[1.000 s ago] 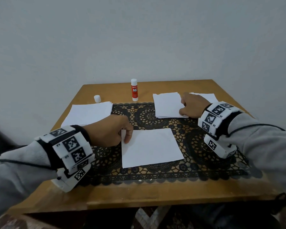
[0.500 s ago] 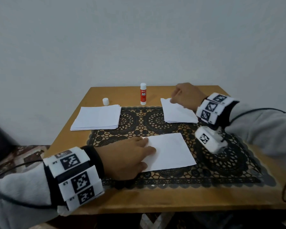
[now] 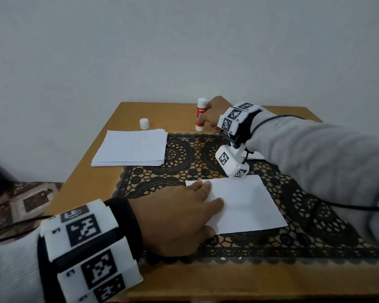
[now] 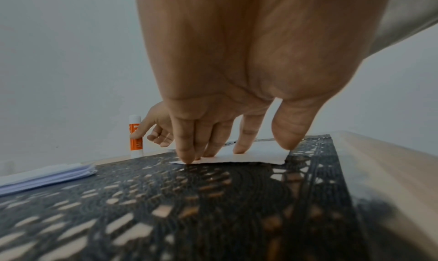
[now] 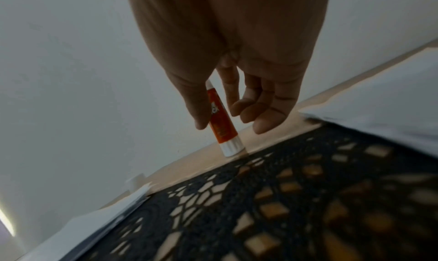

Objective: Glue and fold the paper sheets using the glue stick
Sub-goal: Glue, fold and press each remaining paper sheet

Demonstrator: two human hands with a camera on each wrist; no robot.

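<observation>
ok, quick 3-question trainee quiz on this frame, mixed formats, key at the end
1. True or false: the glue stick lies flat on the lace mat.
2. Which item is under the left hand? A) the paper stack B) the single paper sheet C) the white cap
3. Fill in: the right hand is reaching to the ____.

Key
1. False: it stands upright on the bare wooden table, just beyond the mat's far edge.
2. B: straight fingers press the sheet's left edge onto the mat.
3. Glue stick: index finger and thumb are at its sides, and it still stands on the table.
</observation>
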